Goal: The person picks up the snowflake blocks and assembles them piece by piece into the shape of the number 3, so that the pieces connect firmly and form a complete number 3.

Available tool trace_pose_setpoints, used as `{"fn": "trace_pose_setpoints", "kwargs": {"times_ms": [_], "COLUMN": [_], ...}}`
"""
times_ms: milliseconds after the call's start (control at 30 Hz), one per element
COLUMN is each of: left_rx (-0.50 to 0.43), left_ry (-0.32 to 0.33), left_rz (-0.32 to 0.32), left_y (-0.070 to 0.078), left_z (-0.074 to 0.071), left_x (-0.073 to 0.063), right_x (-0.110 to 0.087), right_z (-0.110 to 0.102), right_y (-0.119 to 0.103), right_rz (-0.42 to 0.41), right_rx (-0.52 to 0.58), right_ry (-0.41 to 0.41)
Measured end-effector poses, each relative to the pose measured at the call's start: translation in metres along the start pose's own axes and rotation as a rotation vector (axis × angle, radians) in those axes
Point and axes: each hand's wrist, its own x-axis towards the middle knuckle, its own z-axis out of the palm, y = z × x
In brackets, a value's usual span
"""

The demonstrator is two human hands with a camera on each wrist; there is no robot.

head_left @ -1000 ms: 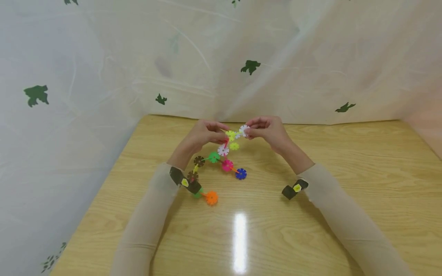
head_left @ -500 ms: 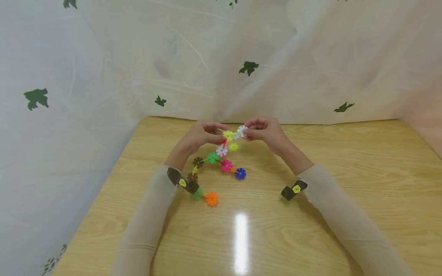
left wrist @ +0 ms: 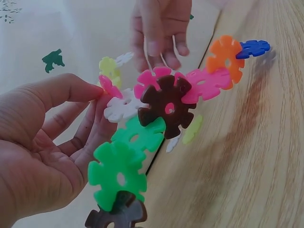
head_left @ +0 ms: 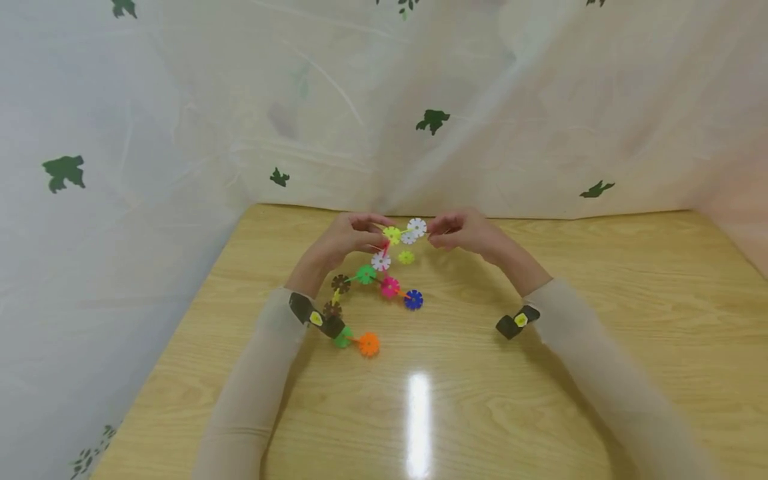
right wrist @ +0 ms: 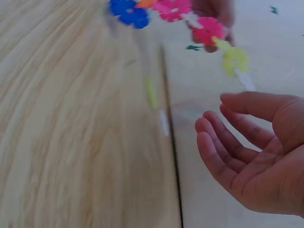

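A chain of slotted plastic snowflake discs hangs from my left hand point(head_left: 351, 237), whose thumb and finger pinch a pink disc point(left wrist: 110, 86) near its far end. Beyond that pink disc come a yellow disc point(head_left: 392, 235) and a white end disc point(head_left: 417, 227). The chain's other discs include a green disc point(left wrist: 118, 170), a brown disc point(left wrist: 167, 107), a blue disc point(head_left: 413, 300) and an orange disc point(head_left: 369, 345). My right hand point(head_left: 465, 232), point(right wrist: 251, 147) is just right of the white end disc, apart from it, fingers loosely bent and holding nothing.
A loose yellow disc point(head_left: 406, 257) and a loose white disc point(head_left: 409, 237) lie on the wooden table point(head_left: 540, 373) near its back edge. Behind it hangs a pale curtain point(head_left: 336, 100) with green leaf-like marks.
My right hand has let go of the white end disc and drawn slightly to the right. My left hand and the chain have shifted a little to the left.
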Motion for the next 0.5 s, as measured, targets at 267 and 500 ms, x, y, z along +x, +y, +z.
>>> {"fn": "trace_pose_setpoints", "kwargs": {"times_ms": [267, 500], "left_rx": [-0.018, -0.034], "left_ry": [0.001, 0.004], "left_rz": [-0.023, -0.036], "left_y": [0.001, 0.002], "left_z": [0.001, 0.001], "left_x": [0.001, 0.001], "right_x": [0.021, 0.034], "right_z": [0.011, 0.021], "right_y": [0.017, 0.018], "right_rz": [-0.051, -0.15], "right_rx": [-0.188, -0.319], "right_ry": [-0.24, -0.305]}}
